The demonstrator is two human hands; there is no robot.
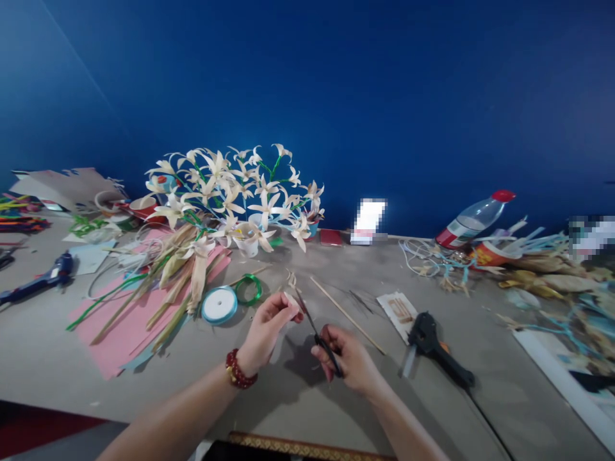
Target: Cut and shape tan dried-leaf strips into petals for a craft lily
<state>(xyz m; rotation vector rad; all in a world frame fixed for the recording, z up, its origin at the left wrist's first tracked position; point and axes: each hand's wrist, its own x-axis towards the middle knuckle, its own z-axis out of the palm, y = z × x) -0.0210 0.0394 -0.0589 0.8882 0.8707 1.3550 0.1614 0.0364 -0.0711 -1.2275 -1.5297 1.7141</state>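
Note:
My left hand point(275, 323), with a dark red beaded bracelet at the wrist, pinches a small pale strip point(291, 299) between thumb and fingers. My right hand point(343, 355) is closed round the black handles of a pair of scissors point(314, 326). The blades point up and to the left, close beside the pale strip and the left fingertips. Just beyond the left hand lie a roll of light blue ribbon point(220, 305) and a ring of green tape point(248, 289). A thin stick point(346, 314) rests on the table past the right hand.
White flowers point(230, 198) on green stems stand at the back. Dried husks point(175, 288) lie on pink paper point(113, 333) at the left. To the right are a black glue gun point(444, 355) with its cord and a tilted bottle point(473, 221). A blue glue gun point(43, 278) lies far left.

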